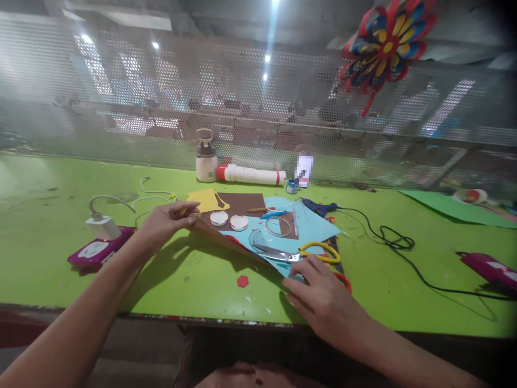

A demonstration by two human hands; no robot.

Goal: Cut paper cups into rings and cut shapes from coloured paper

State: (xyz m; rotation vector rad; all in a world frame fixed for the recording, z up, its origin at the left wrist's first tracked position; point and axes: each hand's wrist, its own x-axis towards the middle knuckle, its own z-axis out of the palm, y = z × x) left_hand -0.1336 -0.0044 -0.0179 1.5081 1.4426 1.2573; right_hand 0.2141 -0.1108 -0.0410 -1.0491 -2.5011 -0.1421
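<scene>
My left hand (167,222) pinches the left edge of a brown paper sheet (244,202). Fingers of my right hand (323,299) close on the near corner of a light blue paper sheet (313,225), which overlaps the brown one. The sheets' front edge is lifted off the table between my hands. On them lie scissors with yellow handles (286,255), two round white lids (219,218), a brown pencil (262,209), a blue pen-like tool (274,214), a clear ring (278,227) and a yellow paper piece (202,199). Orange-red handles (344,281) show partly behind my right hand.
A small red hexagon (242,281) lies on the green table (194,296). A glue gun (319,207) trails a black cord rightward. Purple power strips (91,250) sit at both sides. A pump bottle (206,164), a white tube (254,174) and a blue jar (291,186) stand behind.
</scene>
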